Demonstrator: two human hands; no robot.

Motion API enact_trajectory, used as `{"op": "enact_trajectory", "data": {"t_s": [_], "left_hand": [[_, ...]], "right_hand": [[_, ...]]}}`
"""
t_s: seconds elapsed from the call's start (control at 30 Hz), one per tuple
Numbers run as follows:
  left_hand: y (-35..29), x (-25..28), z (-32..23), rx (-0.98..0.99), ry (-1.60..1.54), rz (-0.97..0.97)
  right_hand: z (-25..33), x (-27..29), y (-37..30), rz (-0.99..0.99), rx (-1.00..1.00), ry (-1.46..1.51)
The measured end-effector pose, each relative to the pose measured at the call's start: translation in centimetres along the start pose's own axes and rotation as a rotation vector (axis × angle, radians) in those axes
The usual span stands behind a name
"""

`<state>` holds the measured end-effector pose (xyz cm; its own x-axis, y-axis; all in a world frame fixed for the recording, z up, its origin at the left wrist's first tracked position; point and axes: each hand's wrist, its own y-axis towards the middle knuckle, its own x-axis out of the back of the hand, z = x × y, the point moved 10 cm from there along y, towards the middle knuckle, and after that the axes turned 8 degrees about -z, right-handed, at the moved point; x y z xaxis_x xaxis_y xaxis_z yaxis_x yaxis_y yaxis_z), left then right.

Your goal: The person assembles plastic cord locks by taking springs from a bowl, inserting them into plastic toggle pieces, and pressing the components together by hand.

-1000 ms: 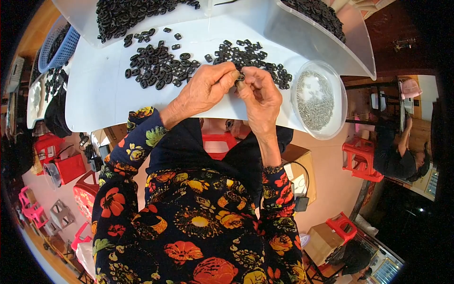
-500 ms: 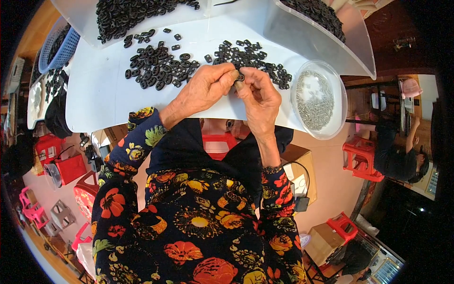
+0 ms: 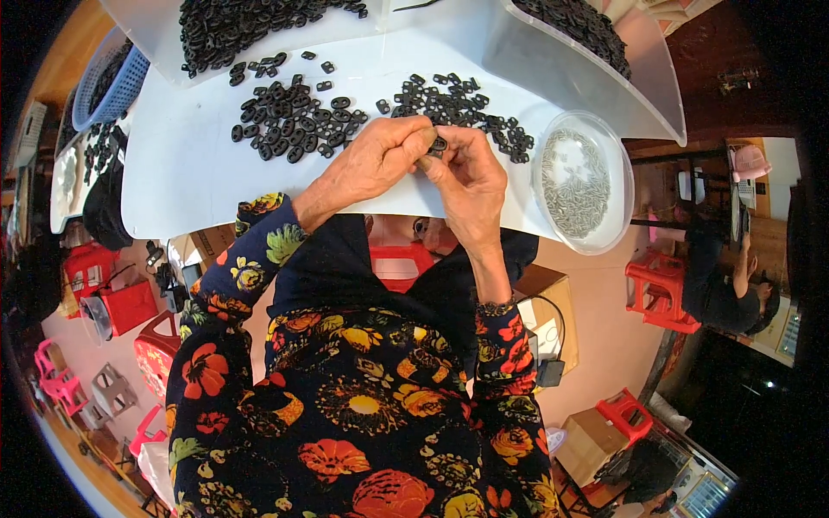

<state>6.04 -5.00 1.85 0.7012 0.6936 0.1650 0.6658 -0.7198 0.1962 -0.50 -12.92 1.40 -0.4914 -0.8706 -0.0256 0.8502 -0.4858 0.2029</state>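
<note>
Above the near edge of the white table, both my hands meet fingertip to fingertip. My right hand (image 3: pixel 471 177) pinches a small black two-hole piece (image 3: pixel 439 145) between thumb and fingers. Pressed up against it, my left hand (image 3: pixel 384 154) is closed in a pinch, and its fingers hide whatever they hold. Just beyond the left hand lies a loose pile of black oval two-hole pieces (image 3: pixel 278 121). Behind the fingertips spreads a second pile of smaller black pieces (image 3: pixel 445 102). Right of my right hand stands a round clear tub (image 3: pixel 623 194) of small silvery metal pins (image 3: pixel 577 197).
Two translucent bins, one at the far left (image 3: pixel 164 39) and one at the far right (image 3: pixel 553 65), hold heaps of black pieces. A blue basket (image 3: pixel 121 91) stands at left. Red stools (image 3: pixel 661 289) and cartons (image 3: pixel 591 440) are on the floor. Another person (image 3: pixel 730 289) sits at right.
My right hand has shifted slightly left and its fingers have re-angled around the black piece, which now sits tilted differently. The left hand has hardly moved.
</note>
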Motion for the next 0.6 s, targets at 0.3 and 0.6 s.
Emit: {"op": "enact_trajectory", "data": {"t_s": [0.3,0.6], "left_hand": [[-0.1,-0.4,0.0,-0.013,-0.034,0.042],[-0.2,-0.6,0.1,-0.029,-0.007,0.042]], "right_hand": [[1.0,0.1,-0.1,-0.024,0.078,-0.179],[1.3,0.4,-0.2,-0.049,0.156,-0.276]]}}
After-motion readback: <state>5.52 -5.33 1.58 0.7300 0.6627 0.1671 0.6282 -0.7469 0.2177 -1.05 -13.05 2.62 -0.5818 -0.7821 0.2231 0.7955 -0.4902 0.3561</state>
